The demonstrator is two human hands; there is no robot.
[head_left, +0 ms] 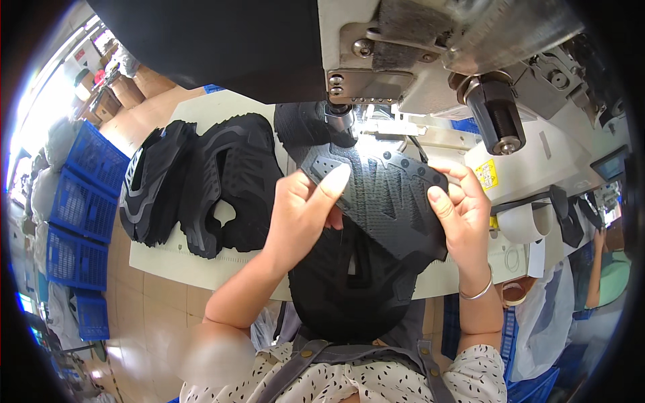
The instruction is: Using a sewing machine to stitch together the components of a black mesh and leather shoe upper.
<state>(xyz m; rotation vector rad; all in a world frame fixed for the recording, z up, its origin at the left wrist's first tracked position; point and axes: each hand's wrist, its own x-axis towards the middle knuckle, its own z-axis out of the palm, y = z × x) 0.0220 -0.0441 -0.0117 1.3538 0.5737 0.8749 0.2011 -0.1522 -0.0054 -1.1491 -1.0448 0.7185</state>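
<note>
Probably the black shoe piece [393, 211], at the sewing machine [376, 87], is light and bendy, with bumpy ridges and a smooth gray part (it has tiny holes), so its edges look best to hold. The left hand [306, 205] and right hand [463, 211] each pinch an edge, thumbs on top, fingers nearly closed.

hand and arm posture

i observe the left forearm [245, 289] angled up and inward; the left hand [295, 209] grips, thumb [329, 188] extended on top. the right forearm [480, 312] stands nearly upright; the right hand [467, 213] pinches, fingers [458, 176] curled.
</note>
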